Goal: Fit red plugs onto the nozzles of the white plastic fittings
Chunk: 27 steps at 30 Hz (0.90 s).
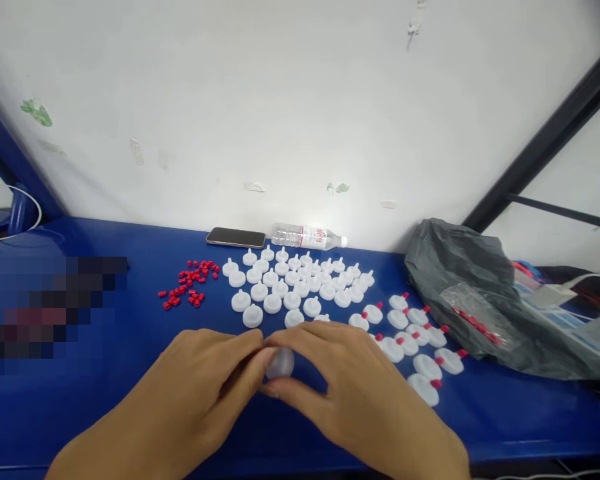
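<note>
- A person's right hand (345, 387) curves its thumb and forefinger around a whitish, translucent round plastic piece (283, 365), grasping it between the two hands, low over the table.
- The left hand (217, 377) meets it from the other side, thumb and forefinger drawn together at the piece's edge; what they pinch, if anything, is hidden.
- Just beyond both hands, dozens of white round plastic caps with narrow spouts (272, 303) stand in a loose cluster.
- Beyond the left hand, small red plastic tips (194, 273) lie scattered.
- Beside and beyond the right hand, white round caps with red tips on their spouts (423, 388) lie in a group.
- Farther to the right hand's side, a clear plastic bag of red pieces (477, 319) rests on a dark grey plastic bag (445, 257).
- Beyond the cluster, a dark-screened phone (236, 237) lies beside a clear plastic bottle with a white cap (307, 237), on its side.
- Beneath everything stretches a blue table (105, 393), backed by a white wall (230, 100).
</note>
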### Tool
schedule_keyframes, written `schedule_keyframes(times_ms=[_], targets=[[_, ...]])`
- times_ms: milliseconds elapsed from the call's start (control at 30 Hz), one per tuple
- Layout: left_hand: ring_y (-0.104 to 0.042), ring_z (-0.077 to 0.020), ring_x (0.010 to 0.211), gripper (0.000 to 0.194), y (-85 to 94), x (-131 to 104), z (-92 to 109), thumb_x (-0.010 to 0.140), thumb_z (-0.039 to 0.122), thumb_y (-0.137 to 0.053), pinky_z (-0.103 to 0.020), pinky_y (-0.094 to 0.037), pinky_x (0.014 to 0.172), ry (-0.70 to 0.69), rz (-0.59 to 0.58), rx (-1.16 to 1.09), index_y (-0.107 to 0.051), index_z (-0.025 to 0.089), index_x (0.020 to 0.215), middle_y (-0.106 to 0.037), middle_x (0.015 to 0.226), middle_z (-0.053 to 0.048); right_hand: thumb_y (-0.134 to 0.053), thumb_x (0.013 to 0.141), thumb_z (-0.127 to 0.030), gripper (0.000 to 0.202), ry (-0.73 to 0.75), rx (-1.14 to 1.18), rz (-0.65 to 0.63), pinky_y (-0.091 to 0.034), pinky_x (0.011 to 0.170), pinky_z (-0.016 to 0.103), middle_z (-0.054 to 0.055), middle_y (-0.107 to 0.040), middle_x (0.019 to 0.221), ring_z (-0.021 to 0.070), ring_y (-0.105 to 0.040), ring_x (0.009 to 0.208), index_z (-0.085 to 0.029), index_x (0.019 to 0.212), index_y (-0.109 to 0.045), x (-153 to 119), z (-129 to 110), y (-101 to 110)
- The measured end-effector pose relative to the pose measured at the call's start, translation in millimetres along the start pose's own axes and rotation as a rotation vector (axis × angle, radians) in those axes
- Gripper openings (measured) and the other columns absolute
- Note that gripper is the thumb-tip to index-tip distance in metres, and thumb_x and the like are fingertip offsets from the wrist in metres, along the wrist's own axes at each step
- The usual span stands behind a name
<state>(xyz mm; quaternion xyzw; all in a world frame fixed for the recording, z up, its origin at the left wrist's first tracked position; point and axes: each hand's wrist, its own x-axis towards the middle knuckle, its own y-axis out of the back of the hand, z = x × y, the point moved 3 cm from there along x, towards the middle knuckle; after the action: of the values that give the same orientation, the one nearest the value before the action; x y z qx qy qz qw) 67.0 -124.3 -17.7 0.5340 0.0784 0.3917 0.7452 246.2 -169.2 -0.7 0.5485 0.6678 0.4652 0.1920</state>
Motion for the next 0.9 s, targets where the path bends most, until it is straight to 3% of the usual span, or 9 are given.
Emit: schedule_keyframes(times_ms=[133,233,333,433,500,633,767,900], targets=[[-0.064,-0.0163,0.062,0.042,-21.0,-3.0,5.0,0.111,0.036,-0.039,-0.029,-0.039,0.058,-0.002,-0.132,0.027,-0.066,0.026,0.081,-0.073,0.075,0.002,-0.085,0.089,-0.037,0.016,-0.041,-0.078,-0.119,-0.056,0.087,0.035,-0.004,-0.076,0.104,0.0204,-0.074,0.096,-0.029,0.098,-0.075,-10.7,11.9,1.1],[-0.068,-0.0183,0.072,0.04,-25.1,-6.3,6.2,0.11,0.041,-0.041,-0.03,-0.046,0.067,-0.01,-0.07,0.04,-0.068,0.027,0.085,-0.075,0.082,0.001,-0.093,0.078,-0.023,0.022,-0.12,-0.097,-0.16,-0.057,0.081,0.032,-0.006,-0.076,0.101,0.0198,-0.076,0.09,-0.032,0.092,-0.078,-24.1,30.5,6.3],[-0.067,-0.0172,0.072,0.041,-19.1,-5.8,5.0,0.11,0.043,-0.041,-0.028,-0.049,0.07,0.008,-0.023,0.017,-0.069,0.027,0.085,-0.073,0.079,0.001,-0.089,0.077,-0.014,0.033,-0.224,-0.175,-0.145,-0.058,0.075,0.034,-0.005,-0.079,0.096,0.0232,-0.077,0.086,-0.036,0.099,-0.079,-36.0,54.6,14.4],[-0.063,-0.0157,0.061,0.044,-11.0,-1.4,3.9,0.11,0.042,-0.04,-0.026,-0.048,0.065,0.032,-0.042,0.002,-0.07,0.027,0.081,-0.069,0.068,0.002,-0.089,0.077,-0.018,0.045,-0.263,-0.276,-0.028,-0.06,0.079,0.039,-0.001,-0.081,0.103,0.0284,-0.078,0.091,-0.036,0.116,-0.076,-40.7,71.8,25.4],[-0.063,-0.0158,0.06,0.044,-7.2,0.5,3.5,0.11,0.042,-0.04,-0.026,-0.048,0.064,0.036,-0.049,0.003,-0.071,0.027,0.082,-0.069,0.068,0.002,-0.089,0.077,-0.022,0.049,-0.258,-0.324,0.045,-0.061,0.08,0.041,0.001,-0.081,0.105,0.0302,-0.078,0.093,-0.035,0.122,-0.074,-40.8,75.0,33.3],[-0.067,-0.0165,0.068,0.041,-6.0,-2.2,0.4,0.109,0.042,-0.043,-0.026,-0.05,0.07,0.054,-0.057,0.012,-0.071,0.028,0.083,-0.072,0.075,0.001,-0.082,0.087,-0.031,0.033,-0.252,-0.326,0.126,-0.059,0.069,0.037,0.0,-0.079,0.099,0.0268,-0.077,0.085,-0.037,0.118,-0.072,-43.1,66.6,48.8],[-0.069,-0.0168,0.074,0.039,-7.7,-5.8,-3.7,0.108,0.044,-0.045,-0.027,-0.05,0.073,0.075,-0.053,0.009,-0.072,0.028,0.084,-0.074,0.08,0.002,-0.083,0.086,-0.027,0.036,-0.222,-0.254,0.07,-0.06,0.072,0.035,-0.003,-0.078,0.105,0.0223,-0.075,0.083,-0.04,0.117,-0.073,-48.5,61.5,49.3],[-0.067,-0.0164,0.072,0.04,-10.5,-4.7,-4.9,0.11,0.044,-0.042,-0.028,-0.048,0.072,0.088,-0.109,0.003,-0.071,0.028,0.087,-0.073,0.079,0.002,-0.079,0.088,-0.021,0.038,-0.296,-0.331,0.014,-0.058,0.088,0.043,0.003,-0.077,0.12,0.0286,-0.076,0.102,-0.035,0.123,-0.075,-41.1,68.7,38.6]])
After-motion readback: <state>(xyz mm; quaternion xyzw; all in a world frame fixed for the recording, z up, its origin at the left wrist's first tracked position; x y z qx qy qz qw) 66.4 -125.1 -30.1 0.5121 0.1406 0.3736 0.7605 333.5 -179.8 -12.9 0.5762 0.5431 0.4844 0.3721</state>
